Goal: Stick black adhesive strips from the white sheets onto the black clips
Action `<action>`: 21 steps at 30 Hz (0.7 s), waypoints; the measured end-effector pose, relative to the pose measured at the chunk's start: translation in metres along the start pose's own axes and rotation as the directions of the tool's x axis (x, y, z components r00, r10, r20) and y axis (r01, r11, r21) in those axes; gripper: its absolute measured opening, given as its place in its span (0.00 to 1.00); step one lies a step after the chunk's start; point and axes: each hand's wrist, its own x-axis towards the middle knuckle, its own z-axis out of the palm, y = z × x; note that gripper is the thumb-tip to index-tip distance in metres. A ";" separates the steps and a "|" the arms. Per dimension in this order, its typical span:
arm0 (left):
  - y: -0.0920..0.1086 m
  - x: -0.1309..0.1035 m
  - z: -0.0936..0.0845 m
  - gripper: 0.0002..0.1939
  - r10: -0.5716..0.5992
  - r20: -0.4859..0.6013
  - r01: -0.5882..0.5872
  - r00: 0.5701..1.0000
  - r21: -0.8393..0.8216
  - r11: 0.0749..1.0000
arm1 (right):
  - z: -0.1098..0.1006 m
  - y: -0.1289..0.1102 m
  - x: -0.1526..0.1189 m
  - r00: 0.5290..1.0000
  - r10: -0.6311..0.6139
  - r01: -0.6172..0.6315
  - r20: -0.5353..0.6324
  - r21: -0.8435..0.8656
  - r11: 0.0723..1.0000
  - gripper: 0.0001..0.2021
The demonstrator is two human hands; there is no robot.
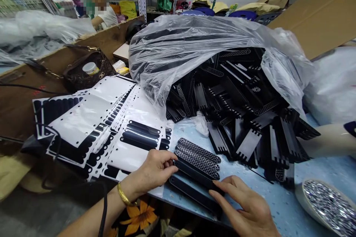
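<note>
Between my two hands lies a long black strip with rounded ends point(194, 173), just above the blue tabletop. My left hand point(160, 166) pinches its left end between thumb and fingers. At the right end, the thumb and index finger of my right hand point(239, 200) close on the same strip. Several patterned strips point(198, 157) lie side by side directly behind it. Another plain black strip point(191, 194) rests nearer the table's front edge. White sheets with black strip-shaped stickers point(141, 133) are piled behind my left hand.
A large plastic bag point(200, 33) spills black slotted parts point(250, 142) across the table. A bowl of small shiny metal pieces point(328, 203) stands at right. A brown handbag point(89, 66) is at left. Another person point(105, 14) sits beyond the divider.
</note>
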 end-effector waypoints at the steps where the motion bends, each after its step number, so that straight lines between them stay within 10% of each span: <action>1: 0.001 0.000 0.000 0.10 -0.001 0.004 0.001 1.000 0.001 1.000 | 0.000 -0.001 0.001 1.000 0.000 0.000 0.003 -0.002 1.000 0.12; 21: 0.004 0.001 -0.001 0.09 0.008 0.013 -0.008 1.000 0.037 0.999 | -0.016 -0.007 0.001 0.998 0.032 -0.029 -0.047 0.062 0.998 0.07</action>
